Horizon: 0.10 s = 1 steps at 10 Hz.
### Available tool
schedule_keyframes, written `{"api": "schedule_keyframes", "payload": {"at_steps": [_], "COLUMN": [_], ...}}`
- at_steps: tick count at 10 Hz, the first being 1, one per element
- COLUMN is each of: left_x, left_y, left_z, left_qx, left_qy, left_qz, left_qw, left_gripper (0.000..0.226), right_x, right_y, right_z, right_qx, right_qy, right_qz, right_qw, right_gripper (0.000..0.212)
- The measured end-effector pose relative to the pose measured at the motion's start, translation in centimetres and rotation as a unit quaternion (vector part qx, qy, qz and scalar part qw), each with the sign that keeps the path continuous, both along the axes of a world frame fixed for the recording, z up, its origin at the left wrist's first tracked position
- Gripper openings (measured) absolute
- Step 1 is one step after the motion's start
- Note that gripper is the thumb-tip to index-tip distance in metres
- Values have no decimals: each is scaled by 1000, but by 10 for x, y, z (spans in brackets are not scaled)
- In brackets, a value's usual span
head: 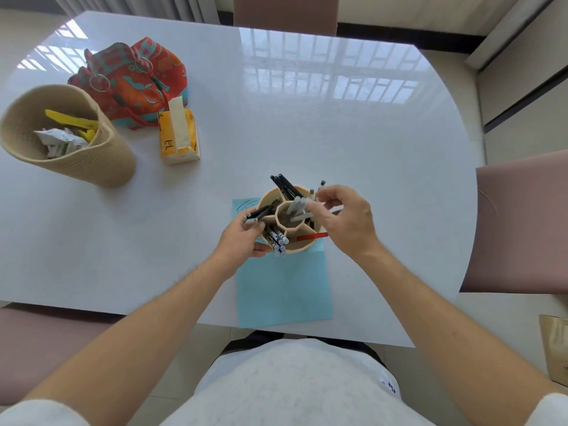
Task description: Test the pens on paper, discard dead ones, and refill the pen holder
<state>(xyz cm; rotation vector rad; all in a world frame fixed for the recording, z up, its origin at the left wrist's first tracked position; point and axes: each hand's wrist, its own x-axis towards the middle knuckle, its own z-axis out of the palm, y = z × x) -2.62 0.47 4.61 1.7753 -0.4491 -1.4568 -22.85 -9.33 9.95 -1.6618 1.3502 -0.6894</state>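
Note:
A beige pen holder with several compartments stands on a light blue sheet of paper with scribbles at its far left corner. Black pens stick out at the back, patterned white pens at the front, a red pen to the right and grey pens in the middle. My left hand grips a black pen at the holder's left side. Over the right rim, my right hand pinches the grey pens' upper ends.
A woven beige basket holding crumpled paper and yellow scraps stands at the far left. Behind it lies an orange and teal cloth bag, with a yellow tissue pack beside it. Pink chairs flank the white table.

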Motion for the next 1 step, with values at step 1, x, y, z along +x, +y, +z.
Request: {"api": "schedule_keyframes", "payload": {"at_steps": [1], "left_x": [6], "left_y": [12], "left_z": [2], "left_qx": [10], "left_qy": [-14], "left_qz": [4], "left_qw": [1000], "left_gripper": [27], "right_x": [-34], "right_y": [0], "right_z": [36], "right_qx": [12], "right_qy": [-50], "right_qz": [-50], "right_qw": [997], "right_gripper": [6]}}
